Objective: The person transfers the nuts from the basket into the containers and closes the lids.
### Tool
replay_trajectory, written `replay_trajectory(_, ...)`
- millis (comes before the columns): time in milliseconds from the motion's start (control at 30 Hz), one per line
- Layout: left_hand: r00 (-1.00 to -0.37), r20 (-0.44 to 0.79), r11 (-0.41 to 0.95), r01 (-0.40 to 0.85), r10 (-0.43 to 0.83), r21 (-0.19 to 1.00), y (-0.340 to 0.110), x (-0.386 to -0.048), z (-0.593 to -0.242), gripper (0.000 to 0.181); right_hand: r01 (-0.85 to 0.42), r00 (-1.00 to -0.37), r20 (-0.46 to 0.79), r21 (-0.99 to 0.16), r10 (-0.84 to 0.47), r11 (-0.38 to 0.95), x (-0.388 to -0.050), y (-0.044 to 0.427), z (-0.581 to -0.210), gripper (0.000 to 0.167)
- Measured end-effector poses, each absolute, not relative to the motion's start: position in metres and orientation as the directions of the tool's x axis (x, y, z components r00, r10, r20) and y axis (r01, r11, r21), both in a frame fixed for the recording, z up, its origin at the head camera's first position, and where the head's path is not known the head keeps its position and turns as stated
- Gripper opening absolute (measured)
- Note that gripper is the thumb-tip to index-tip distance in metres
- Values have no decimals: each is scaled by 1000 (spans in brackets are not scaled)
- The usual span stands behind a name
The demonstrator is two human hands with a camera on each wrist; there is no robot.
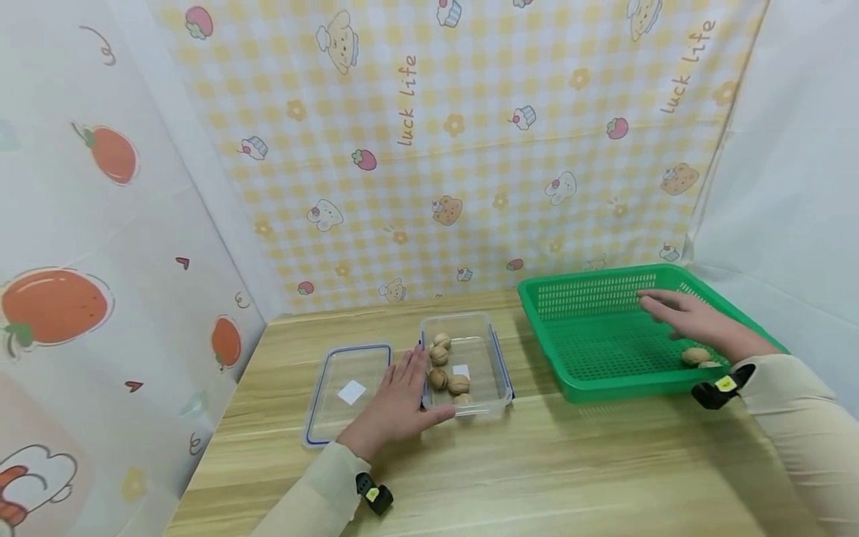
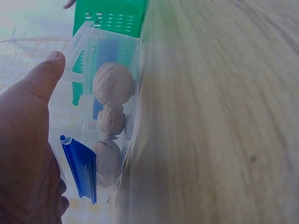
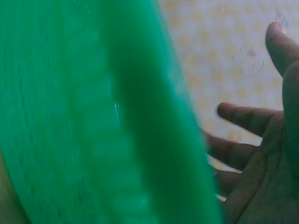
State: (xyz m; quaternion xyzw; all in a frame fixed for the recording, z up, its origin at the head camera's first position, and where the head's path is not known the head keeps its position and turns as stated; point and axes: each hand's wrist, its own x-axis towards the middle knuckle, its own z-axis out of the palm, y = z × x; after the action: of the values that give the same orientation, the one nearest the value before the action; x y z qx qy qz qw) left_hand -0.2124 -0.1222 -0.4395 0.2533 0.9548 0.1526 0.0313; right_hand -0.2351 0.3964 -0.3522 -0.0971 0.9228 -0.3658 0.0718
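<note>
A clear box (image 1: pixel 499 365) with several walnuts (image 1: pixel 459 384) along its left side stands on the table. My left hand (image 1: pixel 399 406) rests against the box's left edge, fingers straight and thumb along the front; in the left wrist view the thumb reaches near the rim, beside a blue latch (image 2: pixel 81 165) and walnuts (image 2: pixel 113 84). My right hand (image 1: pixel 684 321) hovers above the green basket (image 1: pixel 631 384), holding nothing, its fingers spread in the right wrist view. Below that hand, walnuts (image 1: pixel 696 356) lie in the basket's front right corner.
The box's clear lid (image 1: pixel 329 395), edged in blue, lies on the wooden table (image 1: pixel 496 477) left of the box. Behind the table hangs a checked cloth (image 1: pixel 483 171); other cloths hang at the left and right.
</note>
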Motion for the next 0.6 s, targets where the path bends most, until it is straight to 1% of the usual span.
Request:
replay_trajectory(100,-868,19,824,477,495,307,-122,-212,-440,116,-66,-969,-143,-633,-200,771,-235,415,-358,78)
replay_trajectory(233,-866,23,822,482,499,304,-123,-212,-439,115,-22,-965,-205,-554,-162,832,-235,435,-364,84)
replay_trajectory(400,-867,27,822,482,498,303,-123,-210,-438,116,24,-937,-314,-489,-150,872,-235,448,-369,91)
replay_trajectory(533,-865,25,820,483,500,307,-123,-211,-438,115,6,-922,-341,-489,-185,873,-237,448,-372,86)
replay_trajectory(600,-865,21,821,482,501,306,-123,-211,-438,114,-3,-918,-338,-516,-207,857,-239,447,-375,81)
